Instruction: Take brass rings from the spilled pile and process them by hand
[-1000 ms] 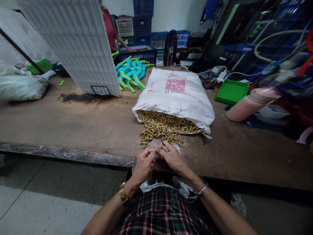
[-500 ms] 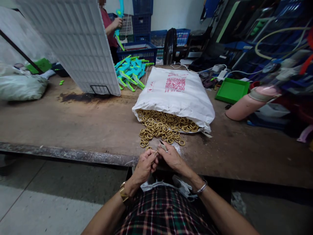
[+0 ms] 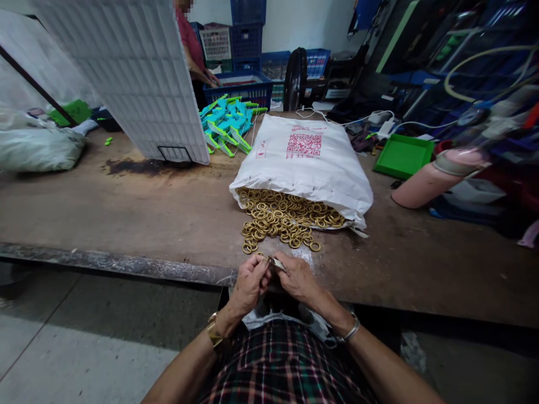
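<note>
At the near edge of the table, my left hand (image 3: pixel 251 283) is closed in a pinch around a small brass-coloured ring, mostly hidden by the fingers. Close against it, my right hand (image 3: pixel 298 278) grips a small knife (image 3: pixel 277 263), its dark tip pointing toward the left fingertips. Just beyond both hands lies a heap of brass-coloured rings (image 3: pixel 273 223). They spill from the mouth of a white sack (image 3: pixel 305 168) with red print, which lies on its side.
A white ribbed panel (image 3: pixel 126 78) stands on the wooden table (image 3: pixel 138 207) at left. Behind the sack are blue-green toy bows (image 3: pixel 229 123). To the right are a green tray (image 3: pixel 403 156) and a pink bottle (image 3: pixel 425 182). Another person (image 3: pixel 193 50) stands at the back.
The knife tip has swung lower and left, to the left fingertips. The person at the back no longer holds up a toy bow; that hand is now lowered by the blue crate.
</note>
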### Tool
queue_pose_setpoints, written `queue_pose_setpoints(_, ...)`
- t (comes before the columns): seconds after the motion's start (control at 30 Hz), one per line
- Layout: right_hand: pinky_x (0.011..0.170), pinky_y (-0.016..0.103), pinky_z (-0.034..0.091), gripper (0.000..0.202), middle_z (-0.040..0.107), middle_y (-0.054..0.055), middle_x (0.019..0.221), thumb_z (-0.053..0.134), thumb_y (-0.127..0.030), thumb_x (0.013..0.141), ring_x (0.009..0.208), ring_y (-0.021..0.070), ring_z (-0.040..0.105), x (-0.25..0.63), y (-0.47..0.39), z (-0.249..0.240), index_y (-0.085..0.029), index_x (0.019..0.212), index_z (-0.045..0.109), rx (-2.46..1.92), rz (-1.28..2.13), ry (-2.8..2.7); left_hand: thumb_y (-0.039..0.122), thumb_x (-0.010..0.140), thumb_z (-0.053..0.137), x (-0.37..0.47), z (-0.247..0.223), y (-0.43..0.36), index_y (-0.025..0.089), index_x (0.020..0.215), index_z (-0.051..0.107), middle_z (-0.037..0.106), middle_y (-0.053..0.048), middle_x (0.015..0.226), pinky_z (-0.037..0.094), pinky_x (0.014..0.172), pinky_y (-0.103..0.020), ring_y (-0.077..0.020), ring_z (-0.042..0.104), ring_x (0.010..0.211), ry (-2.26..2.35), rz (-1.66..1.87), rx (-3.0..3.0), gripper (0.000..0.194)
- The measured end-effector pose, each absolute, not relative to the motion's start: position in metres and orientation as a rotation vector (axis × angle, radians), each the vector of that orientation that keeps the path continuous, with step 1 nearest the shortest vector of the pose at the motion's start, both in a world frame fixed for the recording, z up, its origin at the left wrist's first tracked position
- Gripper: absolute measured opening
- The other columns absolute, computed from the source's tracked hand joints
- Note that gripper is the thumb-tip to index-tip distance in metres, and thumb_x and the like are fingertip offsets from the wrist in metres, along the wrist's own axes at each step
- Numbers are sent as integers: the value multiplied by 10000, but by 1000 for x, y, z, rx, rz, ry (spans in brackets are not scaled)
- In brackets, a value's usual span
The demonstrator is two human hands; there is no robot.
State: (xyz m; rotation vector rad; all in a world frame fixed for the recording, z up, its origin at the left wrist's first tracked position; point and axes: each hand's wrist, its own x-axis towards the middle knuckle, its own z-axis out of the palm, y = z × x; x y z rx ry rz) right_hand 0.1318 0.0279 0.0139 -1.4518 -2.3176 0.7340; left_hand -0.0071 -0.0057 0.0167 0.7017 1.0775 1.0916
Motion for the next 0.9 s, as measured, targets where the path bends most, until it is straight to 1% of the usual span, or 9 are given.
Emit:
queue_pose_setpoints(0.1, 581, 248, 292, 235, 647, 20, 746, 386, -145, 774, 648, 153, 552, 131, 27, 13, -208, 910, 567, -1481, 699, -2365, 506, 730, 593, -8, 16, -6, 173, 706, 465, 446, 64, 528, 236, 364, -158, -32, 317, 384, 1106, 1094, 774, 358)
queue_pose_setpoints(0.3, 576, 255, 281, 251, 642, 22, 737, 389, -140, 762, 646, 156, 546, 131, 28, 16, -204, 925, 569, -1505, 683, -2409, 518, 732, 583, -8, 21, -6, 168, 671, 478, 400, 74, 458, 235, 379, -168, -39, 310, 371, 1164, 1090, 865, 370)
queue_pose_setpoints(0.5, 546, 255, 270, 237, 628, 30, 690, 374, -137, 760, 612, 156, 529, 130, 28, 22, -197, 903, 554, -1458, 759, -2477, 492, 742, 589, -11, 18, -10, 163, 676, 486, 449, 55, 516, 257, 398, -163, -38, 341, 409, 1169, 1113, 928, 351)
queue_pose_setpoints(0.63, 547, 265, 269, 288, 638, 49, 718, 399, -123, 733, 616, 170, 540, 121, 29, 26, -187, 969, 552, -1511, 677, -2536, 513, 714, 609, -18, 20, -18, 172, 687, 474, 464, 61, 511, 222, 361, -157, -28, 320, 370, 1172, 1100, 808, 367)
queue_pose_setpoints(0.7, 558, 267, 281, 315, 646, 59, 747, 402, -124, 743, 639, 178, 555, 116, 33, 26, -185, 1016, 546, -1544, 642, -2551, 506, 700, 628, -22, 25, -24, 171, 680, 474, 463, 63, 505, 220, 356, -153, -25, 325, 364, 1168, 1112, 766, 369)
queue_pose_setpoints(0.8, 580, 264, 299, 301, 652, 68, 768, 383, -134, 782, 672, 181, 575, 114, 42, 22, -179, 1031, 546, -1646, 586, -2487, 472, 694, 654, -30, 34, -31, 171, 675, 469, 474, 60, 513, 242, 359, -153, -28, 351, 369, 1088, 1146, 656, 353)
queue_pose_setpoints(0.9, 606, 250, 312, 248, 657, 68, 820, 378, -174, 830, 716, 170, 589, 113, 50, 19, -180, 1013, 544, -1665, 571, -2372, 440, 697, 660, -40, 35, -31, 167, 677, 455, 528, 40, 593, 254, 356, -151, -27, 369, 387, 979, 1214, 465, 342)
